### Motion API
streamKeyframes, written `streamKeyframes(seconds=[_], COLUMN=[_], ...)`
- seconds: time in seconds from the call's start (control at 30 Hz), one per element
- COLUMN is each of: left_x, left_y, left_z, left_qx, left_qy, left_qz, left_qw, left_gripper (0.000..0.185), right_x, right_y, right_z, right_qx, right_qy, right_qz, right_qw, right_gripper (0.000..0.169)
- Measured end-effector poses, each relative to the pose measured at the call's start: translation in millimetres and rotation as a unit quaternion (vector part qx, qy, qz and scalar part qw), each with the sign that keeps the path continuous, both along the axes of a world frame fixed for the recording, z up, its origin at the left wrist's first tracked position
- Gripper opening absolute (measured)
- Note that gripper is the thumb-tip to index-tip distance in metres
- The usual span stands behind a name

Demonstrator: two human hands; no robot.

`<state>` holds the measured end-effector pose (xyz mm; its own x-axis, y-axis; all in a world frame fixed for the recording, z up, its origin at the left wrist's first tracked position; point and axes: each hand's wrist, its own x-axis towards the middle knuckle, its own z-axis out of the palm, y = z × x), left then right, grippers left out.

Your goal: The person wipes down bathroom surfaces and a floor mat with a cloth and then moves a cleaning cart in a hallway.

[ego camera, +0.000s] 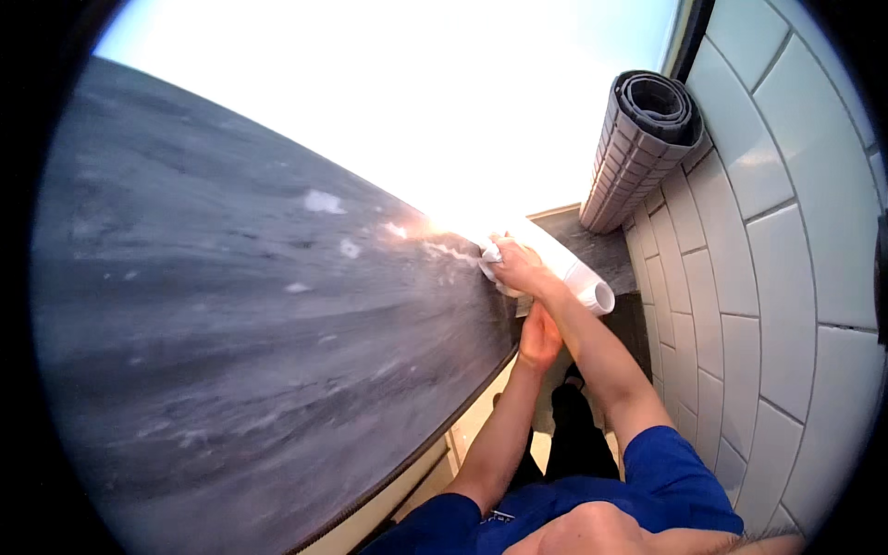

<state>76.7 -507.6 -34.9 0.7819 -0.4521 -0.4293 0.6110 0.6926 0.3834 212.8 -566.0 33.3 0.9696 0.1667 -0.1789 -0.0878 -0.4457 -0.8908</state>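
A white roll with a hollow core, like a paper towel roll (581, 274), lies slantwise before me at the corner of the dark grey streaked panel (277, 333). My right hand (517, 263) is closed on a crumpled piece of white paper (492, 254) beside the roll. Crossing beneath my right wrist, my left hand (540, 340) reaches under the roll; its fingers are mostly hidden, so its hold cannot be told. Whitish patches mark the panel's surface.
A rolled-up grey mat with a grid pattern (635, 159) stands upright in the far corner, against the white tiled wall (721, 243) on the right. Very bright light washes out the area beyond the panel. My legs (579, 437) are below, between panel and wall.
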Motion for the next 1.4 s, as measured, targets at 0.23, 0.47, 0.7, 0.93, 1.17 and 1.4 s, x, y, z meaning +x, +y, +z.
streamKeyframes(seconds=[0.23, 0.47, 0.7, 0.93, 1.17, 1.4], left_x=[-38, -85, -49, 3, 18, 13], left_y=[14, 76, 26, 9, -6, -5], left_z=[-13, 17, 38, 119, 131, 154], left_qx=[0.085, 0.071, 0.117, -0.018, 0.171, 0.409], left_qy=[0.054, 0.121, -0.048, -0.101, -0.095, -0.165], left_qz=[-0.075, -0.072, -0.042, 0.054, 0.131, 0.055], left_qw=[0.992, 0.988, 0.991, 0.993, 0.972, 0.896], left_gripper=[0.066, 0.068, 0.062, 0.062, 0.053, 0.033], right_x=[-3, -101, -243, -201, -90, -92], right_y=[-36, -120, -74, -89, -125, -124], right_z=[-77, -104, -60, -3, 54, -81], right_qx=[-0.312, -0.338, 0.492, 0.198, -0.144, -0.287], right_qy=[-0.166, -0.175, 0.246, -0.071, -0.420, -0.072], right_qz=[0.036, -0.129, -0.322, -0.432, -0.400, -0.283], right_qw=[0.935, 0.916, 0.770, 0.877, 0.802, 0.912], right_gripper=[0.056, 0.048, 0.048, 0.032, 0.096, 0.082])
